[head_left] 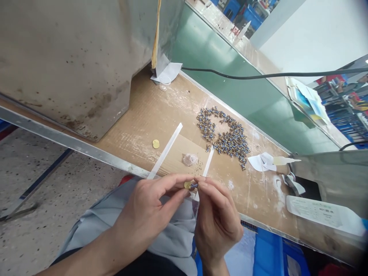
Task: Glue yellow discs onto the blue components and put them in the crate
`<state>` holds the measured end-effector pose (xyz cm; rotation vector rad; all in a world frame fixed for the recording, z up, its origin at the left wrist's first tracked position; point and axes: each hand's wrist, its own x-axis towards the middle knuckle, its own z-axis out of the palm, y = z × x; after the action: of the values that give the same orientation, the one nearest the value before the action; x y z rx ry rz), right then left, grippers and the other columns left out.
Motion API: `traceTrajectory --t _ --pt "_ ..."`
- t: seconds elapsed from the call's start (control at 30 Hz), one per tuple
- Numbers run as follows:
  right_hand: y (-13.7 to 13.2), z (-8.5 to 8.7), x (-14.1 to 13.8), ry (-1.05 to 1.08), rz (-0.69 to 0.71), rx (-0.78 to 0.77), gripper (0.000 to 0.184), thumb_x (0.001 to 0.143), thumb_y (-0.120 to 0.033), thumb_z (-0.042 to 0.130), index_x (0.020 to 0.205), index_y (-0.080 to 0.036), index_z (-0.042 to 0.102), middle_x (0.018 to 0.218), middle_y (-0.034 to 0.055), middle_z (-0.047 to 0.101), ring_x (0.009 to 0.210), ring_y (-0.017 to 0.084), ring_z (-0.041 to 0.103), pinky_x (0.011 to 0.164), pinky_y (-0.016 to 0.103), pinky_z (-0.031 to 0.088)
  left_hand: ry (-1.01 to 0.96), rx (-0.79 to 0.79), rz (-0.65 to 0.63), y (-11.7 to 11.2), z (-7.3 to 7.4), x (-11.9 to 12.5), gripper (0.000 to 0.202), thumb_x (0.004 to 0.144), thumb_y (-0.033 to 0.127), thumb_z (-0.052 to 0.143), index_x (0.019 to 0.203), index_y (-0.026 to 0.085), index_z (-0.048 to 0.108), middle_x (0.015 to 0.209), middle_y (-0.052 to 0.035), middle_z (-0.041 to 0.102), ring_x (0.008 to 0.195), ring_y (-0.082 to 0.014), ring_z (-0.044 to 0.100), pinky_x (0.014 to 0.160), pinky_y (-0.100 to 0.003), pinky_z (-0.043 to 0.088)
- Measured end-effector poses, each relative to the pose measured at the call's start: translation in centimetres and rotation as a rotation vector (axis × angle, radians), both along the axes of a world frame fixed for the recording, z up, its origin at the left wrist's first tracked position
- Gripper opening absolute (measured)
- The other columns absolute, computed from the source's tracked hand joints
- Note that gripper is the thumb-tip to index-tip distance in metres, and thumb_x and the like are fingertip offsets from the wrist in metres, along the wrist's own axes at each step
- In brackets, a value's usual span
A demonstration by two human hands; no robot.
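My left hand point(149, 212) pinches a small yellow disc point(187, 185) between thumb and fingertips, just in front of the workbench edge. My right hand point(215, 218) pinches a tiny blue-and-brass part point(194, 185) and holds it against the disc. Both hands hover over my lap, close together. On the cardboard-covered bench point(149, 115) beyond them lies a pile of several similar blue-and-brass parts point(225, 136). Another yellow disc point(155, 143) lies on the cardboard to the left.
Two white strips point(166, 150) point(208, 161) lie on the bench, with a small clear cap point(189, 159) between them. A grey metal housing point(71, 57) stands at left. A green conveyor belt point(230, 69) runs behind. A glue bottle point(324, 212) lies at right, with white paper scraps point(263, 161) nearby.
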<state>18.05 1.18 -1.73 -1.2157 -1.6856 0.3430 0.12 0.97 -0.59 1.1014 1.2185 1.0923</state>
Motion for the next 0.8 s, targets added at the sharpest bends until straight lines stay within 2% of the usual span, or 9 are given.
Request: traceTrajectory --t 0.3,0.57,0.8 --pt "0.14 -0.04 0.1 -0.016 0.025 0.011 0.033 0.105 -0.003 0.08 0.124 -0.028 0.088 0.123 0.0041 0.088 0.105 0.022 0.089 0.096 0.037 0.076 0.1 0.049 0.014 -0.06 0.29 0.12 0.024 0.109 0.028 0.079 0.128 0.037 0.092 0.116 0.0047 0.096 0.102 -0.0233 0.093 0.105 -0.031 0.073" --pt "0.14 0.09 0.02 -0.026 0.025 0.01 0.034 0.104 -0.002 0.08 0.124 -0.028 0.088 0.123 0.0041 0.089 0.105 0.022 0.089 0.097 0.038 0.077 0.106 0.043 0.004 -0.01 0.29 -0.09 0.029 0.11 0.028 0.079 0.135 0.037 0.091 0.129 0.0045 0.094 0.106 -0.0223 0.093 0.108 -0.03 0.072" --pt "0.08 0.02 0.1 -0.032 0.035 0.01 0.032 0.104 -0.003 0.081 0.124 -0.027 0.089 0.123 0.0049 0.088 0.105 0.023 0.09 0.098 0.037 0.076 0.118 0.047 0.003 -0.22 0.28 -0.09 0.031 0.111 0.028 0.078 0.137 0.038 0.09 0.126 0.0033 0.094 0.107 -0.0235 0.093 0.107 -0.032 0.073"
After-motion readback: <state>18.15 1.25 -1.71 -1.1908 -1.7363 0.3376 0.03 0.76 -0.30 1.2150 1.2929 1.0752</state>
